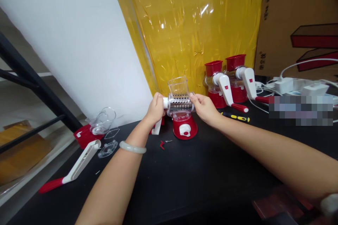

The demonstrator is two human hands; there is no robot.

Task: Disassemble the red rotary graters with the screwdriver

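A perforated metal grater drum (181,103) with a white end is held level between my hands, in front of a clear hopper (177,85). My left hand (156,107) has its fingers closed round the white end. At the other end, my right hand (203,108) pinches the drum's rim. Just below stands a red grater base (182,130) with a white knob (185,130) on its front. Whether the drum touches the hopper, I cannot tell. Under my left hand shows part of a white crank handle (156,127). Small red pieces (162,145) lie near the base.
Two assembled red-and-white rotary graters (216,84) stand at the back right, beside a yellow-and-black screwdriver (235,116). White chargers and cables (283,85) lie farther right. On the left are a loose crank handle (81,161), a red part (88,136) and clear plastic parts (108,147).
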